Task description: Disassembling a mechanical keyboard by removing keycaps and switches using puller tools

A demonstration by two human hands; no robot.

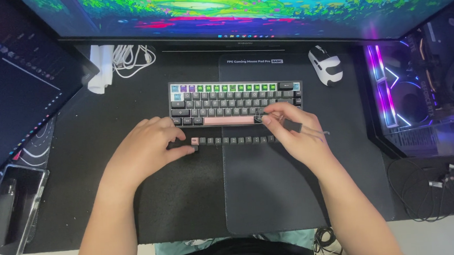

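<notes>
Even, moderate light. Monitor (241,10) glows brightly across the top; purple case lights (385,90) flare at right. Soft shadows fall under both hands. Edges bow slightly; centre sharp, no motion blur.

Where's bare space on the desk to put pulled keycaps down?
Free: the mousepad below the keycap row, between both forearms; also the desk mat left of the keyboard, below the white cable. Crowded: around the left hand, right hand and keycap puller.
</notes>
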